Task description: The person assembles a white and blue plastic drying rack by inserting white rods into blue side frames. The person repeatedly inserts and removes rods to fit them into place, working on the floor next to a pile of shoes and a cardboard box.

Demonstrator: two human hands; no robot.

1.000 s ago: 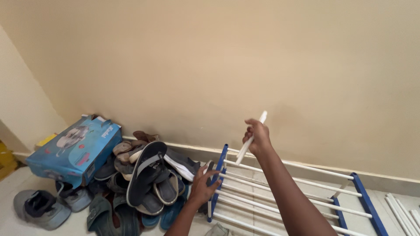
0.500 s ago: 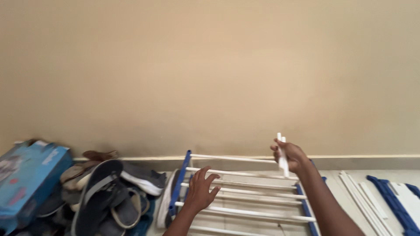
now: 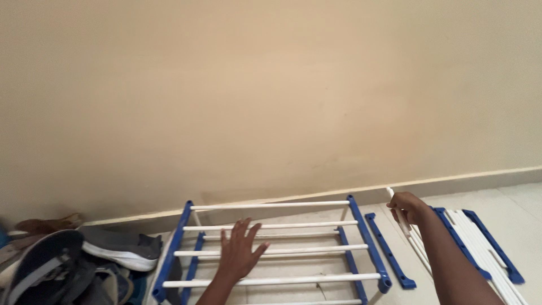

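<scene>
Gripping slim white rod (image 3: 402, 217), right hand (image 3: 407, 207)

The heap of dark sandals and shoes (image 3: 68, 265) is cut off by the left and bottom edges, and the white plastic rod (image 3: 402, 217) is largely hidden inside the closed right hand (image 3: 409, 208).

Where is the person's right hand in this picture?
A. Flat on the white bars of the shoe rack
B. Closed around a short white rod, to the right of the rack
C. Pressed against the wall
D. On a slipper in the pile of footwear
B: the right hand is closed around a short white rod to the right of the shoe rack, above the loose white rods on the floor.
</scene>
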